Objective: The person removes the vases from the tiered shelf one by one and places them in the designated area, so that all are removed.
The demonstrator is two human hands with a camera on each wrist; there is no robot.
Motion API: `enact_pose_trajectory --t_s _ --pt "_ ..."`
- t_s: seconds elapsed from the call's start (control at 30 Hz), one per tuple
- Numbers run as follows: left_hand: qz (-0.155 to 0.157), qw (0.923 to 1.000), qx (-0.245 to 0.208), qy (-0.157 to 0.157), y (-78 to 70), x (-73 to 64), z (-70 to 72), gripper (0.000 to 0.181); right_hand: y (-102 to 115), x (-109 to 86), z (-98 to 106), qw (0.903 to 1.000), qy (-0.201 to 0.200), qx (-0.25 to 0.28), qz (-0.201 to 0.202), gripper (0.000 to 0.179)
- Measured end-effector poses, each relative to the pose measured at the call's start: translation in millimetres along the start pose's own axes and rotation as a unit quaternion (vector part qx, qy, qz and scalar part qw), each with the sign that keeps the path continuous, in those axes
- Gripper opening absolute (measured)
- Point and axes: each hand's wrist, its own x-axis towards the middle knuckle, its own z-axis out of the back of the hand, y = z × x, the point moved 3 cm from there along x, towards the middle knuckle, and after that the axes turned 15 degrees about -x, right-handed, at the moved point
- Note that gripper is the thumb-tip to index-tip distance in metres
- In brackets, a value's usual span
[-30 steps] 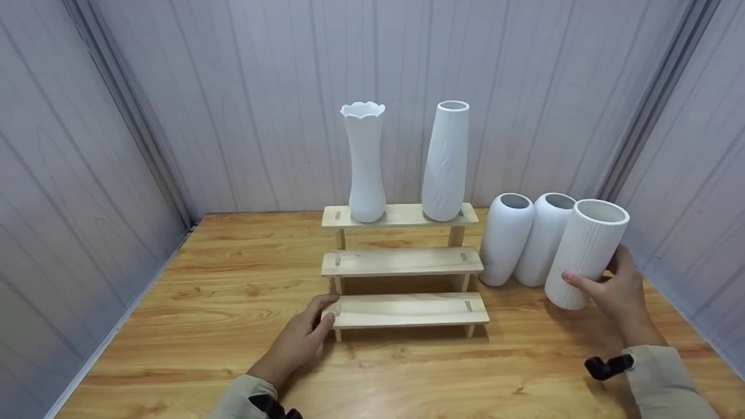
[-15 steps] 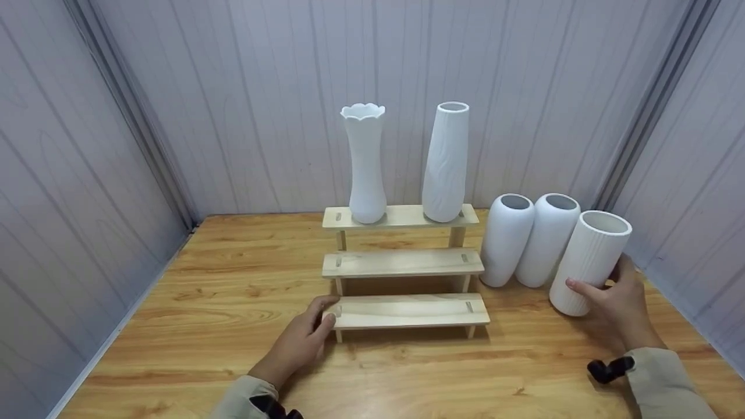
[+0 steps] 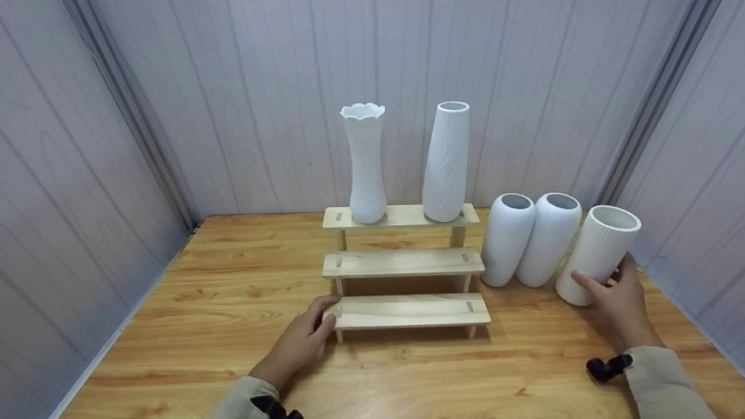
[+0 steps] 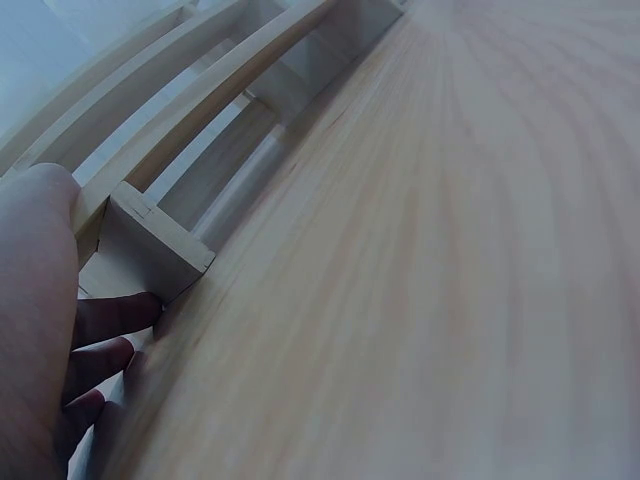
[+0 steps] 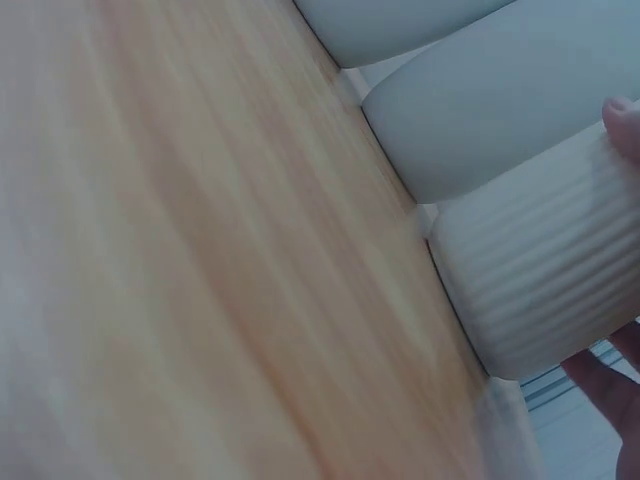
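My right hand point(image 3: 620, 297) grips a white ribbed cylindrical vase point(image 3: 599, 253), thumb on the near side and fingers round the far right. In the right wrist view the base of this ribbed vase point(image 5: 530, 270) sits at the tabletop, beside a smooth vase. Two smooth white vases point(image 3: 508, 241) stand in a row to its left. My left hand point(image 3: 300, 334) holds the left end of the lowest step of a three-tier wooden display stand point(image 3: 407, 311). The left wrist view shows the thumb above the board and the curled fingers point(image 4: 115, 318) at the stand's leg.
On the top step stand a white vase with a scalloped rim point(image 3: 366, 169) and a tall tapered white vase point(image 3: 447, 166). Panelled walls point(image 3: 279, 105) enclose the wood-grain table point(image 3: 233, 279) at the back and both sides.
The ribbed vase in my right hand has come down, then shifted right and slightly back, in line with the two smooth vases. My left hand has stayed on the stand.
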Motion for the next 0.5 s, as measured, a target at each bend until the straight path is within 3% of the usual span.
enact_pose_trajectory --t_s 0.23,0.5 --pt "0.005 0.9999 -0.003 0.009 0.8 -0.6 0.5 0.042 -7 3.2 -6 0.9994 -0.004 0.034 0.01 0.1" --pt "-0.002 1.0 -0.001 -0.002 1.6 -1.0 0.0 0.042 -8 13.6 -17 0.9985 -0.009 0.054 0.005 0.097"
